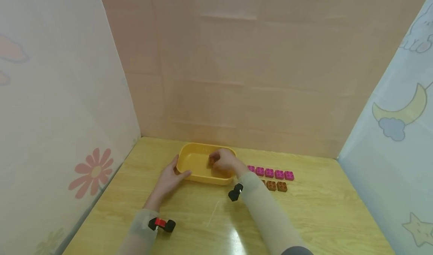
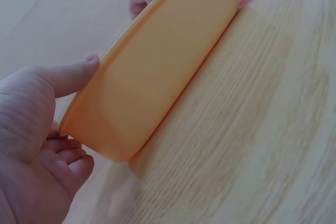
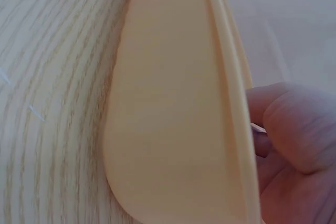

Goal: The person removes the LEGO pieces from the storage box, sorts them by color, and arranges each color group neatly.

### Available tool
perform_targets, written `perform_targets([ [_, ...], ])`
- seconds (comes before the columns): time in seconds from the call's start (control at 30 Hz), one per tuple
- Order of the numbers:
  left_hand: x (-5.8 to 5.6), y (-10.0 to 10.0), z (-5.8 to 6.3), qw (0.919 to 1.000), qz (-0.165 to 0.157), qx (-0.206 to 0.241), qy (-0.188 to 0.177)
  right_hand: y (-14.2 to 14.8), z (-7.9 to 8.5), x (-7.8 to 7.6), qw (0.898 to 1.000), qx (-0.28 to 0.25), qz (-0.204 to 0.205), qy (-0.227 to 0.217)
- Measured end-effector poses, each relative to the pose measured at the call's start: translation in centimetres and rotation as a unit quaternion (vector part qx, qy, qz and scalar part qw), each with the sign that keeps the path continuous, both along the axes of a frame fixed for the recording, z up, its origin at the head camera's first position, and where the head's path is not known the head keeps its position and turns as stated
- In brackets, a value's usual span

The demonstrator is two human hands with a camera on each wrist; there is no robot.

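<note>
My left hand (image 1: 168, 178) grips the left end of a yellow plastic tub (image 1: 206, 180), which stands on the table. In the left wrist view the thumb (image 2: 79, 73) lies on the rim and the other fingers bend around the end wall. My right hand (image 1: 226, 161) reaches down into the tub's right half. Its fingertips pinch a brown toy brick (image 1: 211, 161) low inside the tub. In the right wrist view the tub's wall (image 3: 173, 108) hides the brick and the fingertips.
Right of the tub, a row of several magenta toy bricks (image 1: 269, 172) lies on the wooden table (image 1: 324, 202). In front of it is a shorter row of brown bricks (image 1: 282, 186), partly hidden by my right forearm. Cloth walls (image 1: 236, 78) stand behind and at both sides.
</note>
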State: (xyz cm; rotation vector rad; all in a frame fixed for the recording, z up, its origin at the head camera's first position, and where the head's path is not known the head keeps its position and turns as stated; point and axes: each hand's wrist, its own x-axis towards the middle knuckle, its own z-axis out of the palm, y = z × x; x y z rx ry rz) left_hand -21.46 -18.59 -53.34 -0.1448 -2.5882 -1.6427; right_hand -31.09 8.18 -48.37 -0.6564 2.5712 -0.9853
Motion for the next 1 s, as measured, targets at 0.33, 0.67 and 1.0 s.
perform_targets([
  [0.33, -0.1, 0.0, -0.1, 0.9998, -0.003, 0.020, -0.006, 2.3, 0.1, -0.5, 0.996, -0.075, 0.025, 0.036],
  [0.67, 0.0, 0.1, 0.4, 0.9999, -0.012, 0.011, -0.001, 7.5, 1.7, 0.9, 0.988, -0.152, -0.009, 0.011],
  [1.0, 0.2, 0.1, 0.6, 0.9996, -0.017, 0.021, -0.005, 14.8, 1.8, 3.0, 0.986, -0.153, -0.059, 0.019],
])
